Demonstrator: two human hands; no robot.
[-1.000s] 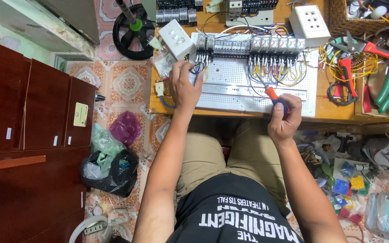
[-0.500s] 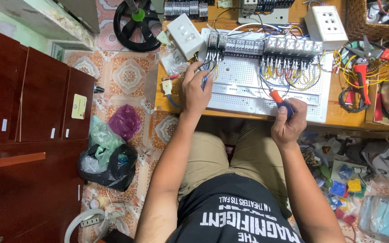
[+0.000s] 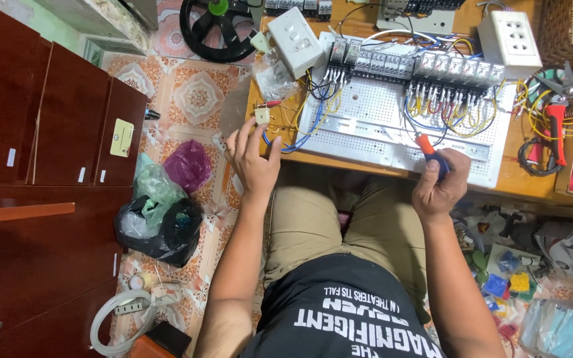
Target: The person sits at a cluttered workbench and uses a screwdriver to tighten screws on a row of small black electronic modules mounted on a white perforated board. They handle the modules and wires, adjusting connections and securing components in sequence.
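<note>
I am holding my left hand spread at the table edge, fingertips touching blue wires | my right hand is gripping an orange-and-blue screwdriver, tip resting on the white perforated panel.

A perforated panel lay on the wooden bench, with a row of relay modules along its far edge and wires hanging from them. The left hand hovered at the panel's left end near a small tag, and the right hand gripped a screwdriver at the panel's near edge. Pliers lay right of the panel, a socket box behind it, and bags sat on the floor to the left, beside a cabinet.
</note>
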